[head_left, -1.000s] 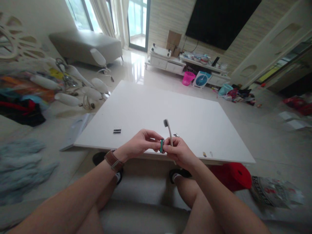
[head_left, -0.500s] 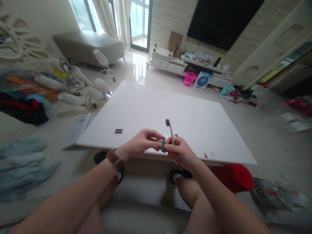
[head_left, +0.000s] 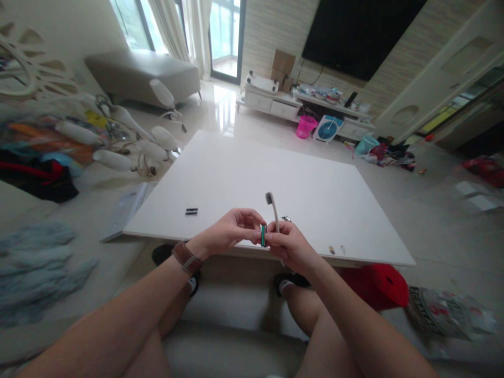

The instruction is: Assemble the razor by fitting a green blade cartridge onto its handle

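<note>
My left hand (head_left: 232,231), with a brown watch strap at its wrist, pinches a small green-and-black piece between thumb and fingers; it looks like a razor cartridge (head_left: 263,235). The thumb and fingers of my right hand (head_left: 293,244) touch its other side. A toothbrush (head_left: 274,210) with dark bristles is also held in my right hand, head up and tilted slightly left. Both hands are over the near edge of the white table (head_left: 252,173). Just beyond my right hand lies a small dark-and-silver item (head_left: 286,218), partly hidden.
A small black-striped item (head_left: 191,211) lies left on the table. Two tiny pieces, one brownish (head_left: 332,250) and one clear (head_left: 342,249), lie near the right front edge. A red roll (head_left: 388,286) and a printed plastic bag (head_left: 444,315) are on the floor at right.
The toothbrush has shifted slightly left and leans a little more. Both hands keep nearly the same place around the cartridge.
</note>
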The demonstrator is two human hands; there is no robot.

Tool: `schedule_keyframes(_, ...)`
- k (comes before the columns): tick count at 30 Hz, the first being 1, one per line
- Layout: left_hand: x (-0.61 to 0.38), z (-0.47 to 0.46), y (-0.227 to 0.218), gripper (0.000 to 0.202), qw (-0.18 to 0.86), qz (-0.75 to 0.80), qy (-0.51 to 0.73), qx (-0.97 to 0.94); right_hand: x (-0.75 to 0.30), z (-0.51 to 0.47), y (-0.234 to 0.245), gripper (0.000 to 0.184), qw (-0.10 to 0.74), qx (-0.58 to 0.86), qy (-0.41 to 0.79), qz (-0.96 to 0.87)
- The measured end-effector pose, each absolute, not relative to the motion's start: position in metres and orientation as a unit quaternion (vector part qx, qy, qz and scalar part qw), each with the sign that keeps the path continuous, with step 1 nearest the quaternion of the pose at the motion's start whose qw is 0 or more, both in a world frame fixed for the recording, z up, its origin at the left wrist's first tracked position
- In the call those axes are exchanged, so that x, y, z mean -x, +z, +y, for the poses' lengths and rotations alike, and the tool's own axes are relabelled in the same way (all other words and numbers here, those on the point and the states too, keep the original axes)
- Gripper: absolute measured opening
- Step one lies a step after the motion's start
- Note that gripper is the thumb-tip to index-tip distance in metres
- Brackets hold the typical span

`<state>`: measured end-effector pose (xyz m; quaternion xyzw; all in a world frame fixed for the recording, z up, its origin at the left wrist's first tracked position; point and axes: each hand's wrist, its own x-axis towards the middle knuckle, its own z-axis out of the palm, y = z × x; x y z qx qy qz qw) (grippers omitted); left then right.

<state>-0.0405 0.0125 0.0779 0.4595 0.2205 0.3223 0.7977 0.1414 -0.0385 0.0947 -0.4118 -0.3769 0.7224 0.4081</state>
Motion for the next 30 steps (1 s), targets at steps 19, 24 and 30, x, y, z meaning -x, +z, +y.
schedule_keyframes(19,0.0390,0.0110,0.0733,0.025,0.798,0.225,0.317,-0.460,-0.1490,-0.0383,0.0898,0.021,0.402,0.417,0.708,-0.405)
schedule_keyframes(24,0.0385,0.0105,0.0732,0.028,0.799,0.232,0.320,-0.454,-0.1495,-0.0383,0.0880,0.022,0.403,0.425,0.701,-0.406)
schedule_keyframes(30,0.0384,0.0105,0.0737,0.028,0.795,0.228,0.323,-0.461,-0.1456,-0.0389,0.0927,0.023,0.406,0.428,0.702,-0.400)
